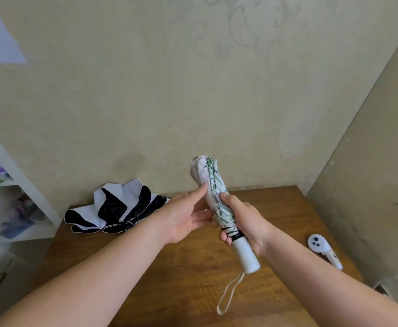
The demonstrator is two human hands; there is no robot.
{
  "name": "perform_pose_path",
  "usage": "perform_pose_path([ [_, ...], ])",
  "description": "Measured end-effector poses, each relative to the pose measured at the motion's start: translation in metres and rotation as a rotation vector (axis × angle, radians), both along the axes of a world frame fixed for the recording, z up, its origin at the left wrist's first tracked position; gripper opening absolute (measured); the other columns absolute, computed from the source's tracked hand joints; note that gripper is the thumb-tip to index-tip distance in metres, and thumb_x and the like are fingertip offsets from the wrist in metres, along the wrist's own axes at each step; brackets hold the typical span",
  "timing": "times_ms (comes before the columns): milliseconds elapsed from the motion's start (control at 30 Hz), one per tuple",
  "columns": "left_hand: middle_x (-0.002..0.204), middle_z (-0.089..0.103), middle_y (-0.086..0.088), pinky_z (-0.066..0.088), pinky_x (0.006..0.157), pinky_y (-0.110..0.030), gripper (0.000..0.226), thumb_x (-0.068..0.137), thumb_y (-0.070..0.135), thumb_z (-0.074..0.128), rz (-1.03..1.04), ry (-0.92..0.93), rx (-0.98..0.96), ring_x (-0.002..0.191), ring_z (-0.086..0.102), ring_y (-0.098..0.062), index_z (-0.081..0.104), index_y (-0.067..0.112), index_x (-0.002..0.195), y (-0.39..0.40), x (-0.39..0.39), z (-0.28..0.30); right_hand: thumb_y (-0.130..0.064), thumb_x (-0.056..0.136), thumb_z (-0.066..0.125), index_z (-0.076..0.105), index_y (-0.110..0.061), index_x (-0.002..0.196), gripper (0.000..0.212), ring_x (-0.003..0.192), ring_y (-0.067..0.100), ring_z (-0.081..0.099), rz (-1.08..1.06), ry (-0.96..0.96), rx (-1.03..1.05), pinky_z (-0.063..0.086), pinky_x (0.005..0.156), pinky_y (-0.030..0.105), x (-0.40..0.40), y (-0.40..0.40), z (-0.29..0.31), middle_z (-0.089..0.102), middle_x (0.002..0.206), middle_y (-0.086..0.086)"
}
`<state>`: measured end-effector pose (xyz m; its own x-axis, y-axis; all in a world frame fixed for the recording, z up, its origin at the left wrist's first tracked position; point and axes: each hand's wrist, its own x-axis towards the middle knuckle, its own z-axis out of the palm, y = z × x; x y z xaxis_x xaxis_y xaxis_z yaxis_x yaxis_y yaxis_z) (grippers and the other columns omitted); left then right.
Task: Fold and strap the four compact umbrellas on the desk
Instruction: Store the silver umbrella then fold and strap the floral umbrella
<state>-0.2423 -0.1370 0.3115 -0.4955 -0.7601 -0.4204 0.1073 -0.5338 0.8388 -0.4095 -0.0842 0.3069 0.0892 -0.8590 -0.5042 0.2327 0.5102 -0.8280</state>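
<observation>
A white compact umbrella [207, 178] with a green bamboo print is rolled up and held tilted above the wooden desk [188, 263]. My right hand [245, 223] grips it around the lower canopy, just above its white handle [246, 257], from which a beige wrist loop [229, 296] hangs. My left hand [188, 213] is beside the canopy, fingers spread, thumb touching the fabric. A second umbrella [115, 208], white outside and black inside, lies unfolded and loose at the desk's back left.
A white handheld controller [323, 250] lies at the desk's right edge. The patterned wall stands right behind the desk. A white shelf unit [11, 197] with coloured items is at the left. A beige panel rises at the right.
</observation>
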Motion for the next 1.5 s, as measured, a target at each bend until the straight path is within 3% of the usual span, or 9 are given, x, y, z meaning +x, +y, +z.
perform_pose_path([
  [167,0.128,0.072,-0.013,0.054,0.084,-0.037,0.072,0.083,0.069,0.066,-0.051,-0.036,-0.013,0.107,0.067,-0.028,0.07,0.015,0.132,-0.005,0.0,0.003,-0.053,0.099,0.062,0.059,-0.004,0.115,0.052,0.047,0.024,0.057,0.04,-0.08,0.001,0.047,0.037,0.025,0.005,0.004,-0.001,0.065,0.08,0.015],
  [400,0.123,0.074,-0.015,0.055,0.062,-0.03,0.079,0.084,0.069,0.062,0.035,0.038,-0.063,0.109,0.07,-0.03,0.068,0.005,0.13,-0.01,-0.007,0.009,-0.059,0.095,0.064,0.058,-0.004,0.128,0.065,0.054,0.024,0.061,0.136,-0.186,-0.105,0.053,0.044,0.027,0.01,0.008,0.001,0.067,0.092,0.017],
  [533,0.117,0.074,-0.013,0.06,0.08,-0.04,0.063,0.089,0.054,0.065,0.191,0.174,-0.131,0.108,0.074,-0.03,0.06,0.011,0.135,-0.014,-0.01,0.024,-0.065,0.095,0.058,0.05,-0.013,0.141,0.07,0.068,0.03,0.065,0.282,-0.15,-0.191,0.058,0.063,0.036,0.005,0.012,0.001,0.068,0.107,0.021],
  [767,0.122,0.07,-0.001,0.051,0.105,-0.055,0.063,0.074,0.061,0.07,0.279,0.344,-0.089,0.108,0.075,-0.026,0.066,0.023,0.124,-0.027,-0.018,0.055,-0.07,0.092,0.058,0.06,-0.02,0.114,0.054,0.046,0.023,0.039,0.046,0.13,-0.402,0.036,0.049,0.032,0.023,0.013,-0.003,0.048,0.063,0.011],
  [967,0.08,0.058,-0.007,0.058,0.07,-0.034,0.046,0.078,0.052,0.081,0.206,0.297,-0.089,0.068,0.064,-0.021,0.059,0.014,0.095,-0.024,-0.016,0.045,-0.053,0.098,0.057,0.057,-0.011,0.11,0.043,0.046,0.021,0.036,-0.049,0.21,-0.507,0.033,0.043,0.028,0.031,0.029,-0.013,0.039,0.064,0.01],
  [1133,0.083,0.065,-0.005,0.061,0.076,-0.034,0.038,0.074,0.039,0.08,0.173,0.362,-0.079,0.075,0.07,-0.019,0.063,0.014,0.097,-0.019,-0.008,0.038,-0.057,0.093,0.056,0.057,-0.015,0.11,0.046,0.044,0.019,0.035,-0.005,0.162,-0.421,0.033,0.043,0.026,0.033,0.038,-0.013,0.041,0.06,0.008],
  [1233,0.086,0.071,-0.006,0.057,0.084,-0.038,0.027,0.082,0.032,0.077,0.221,0.413,-0.099,0.08,0.072,-0.02,0.069,0.012,0.099,-0.023,-0.003,0.049,-0.067,0.092,0.056,0.055,-0.014,0.109,0.055,0.04,0.019,0.03,0.046,0.017,-0.308,0.033,0.047,0.027,0.034,0.042,-0.009,0.041,0.06,0.011],
  [1400,0.073,0.059,-0.001,0.047,0.065,-0.031,0.019,0.096,0.031,0.06,0.318,0.368,-0.069,0.061,0.057,-0.016,0.062,0.016,0.084,-0.03,-0.001,0.058,-0.079,0.093,0.042,0.064,-0.016,0.118,0.071,0.044,0.021,0.043,0.135,-0.603,-0.08,0.045,0.057,0.032,0.02,0.047,-0.007,0.05,0.076,0.017],
  [1500,0.073,0.058,0.001,0.044,0.065,-0.031,0.021,0.094,0.034,0.06,0.378,0.444,-0.041,0.061,0.052,-0.017,0.06,0.018,0.079,-0.034,0.002,0.053,-0.08,0.091,0.047,0.062,-0.013,0.124,0.076,0.045,0.019,0.045,0.09,-0.742,-0.047,0.044,0.056,0.029,0.018,0.05,-0.003,0.052,0.08,0.017],
])
